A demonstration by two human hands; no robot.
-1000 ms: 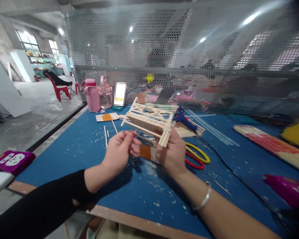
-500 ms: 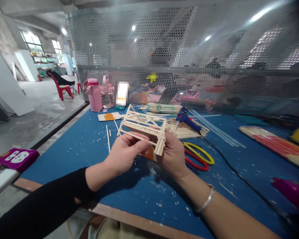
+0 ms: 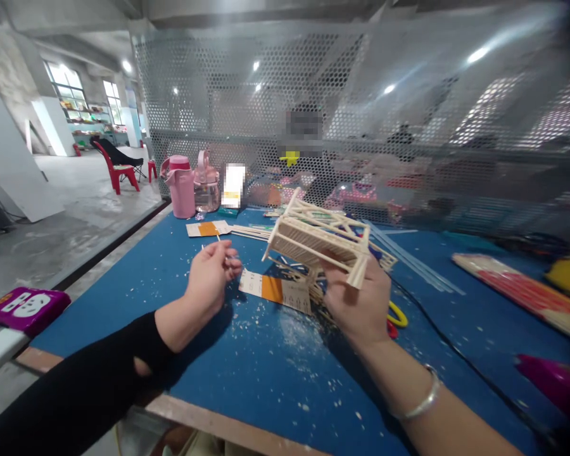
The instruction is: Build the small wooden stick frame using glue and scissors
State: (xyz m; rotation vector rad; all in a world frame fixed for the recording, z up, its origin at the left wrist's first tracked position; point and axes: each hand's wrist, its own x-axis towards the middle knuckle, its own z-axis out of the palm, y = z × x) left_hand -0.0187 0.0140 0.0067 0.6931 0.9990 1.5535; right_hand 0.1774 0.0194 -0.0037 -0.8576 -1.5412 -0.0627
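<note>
My right hand (image 3: 358, 304) grips a small model built of pale wooden sticks (image 3: 313, 244) by its right end and holds it tilted above the table. Its slatted underside and triangular truss sides show. My left hand (image 3: 211, 272) is apart from the model, at the left, low over the table. Its fingers are curled together at a thin wooden stick (image 3: 218, 238), whose tip pokes out above them; the rest of the stick is hidden. Between my hands lies a printed card with an orange band (image 3: 272, 289), beside several loose sticks (image 3: 289, 269).
A second orange-banded card (image 3: 208, 228) lies at the back left near a pink flask (image 3: 181, 190) and a clear bottle (image 3: 206, 190). Behind stands a perforated metal screen (image 3: 247, 114). Right are a black cable (image 3: 437, 329), yellow-handled tool (image 3: 398, 314) and packed sticks (image 3: 517, 288).
My left hand has let go of the stick model and moved left to the loose stick. My right hand has carried the model to the right, uncovering the card below.
</note>
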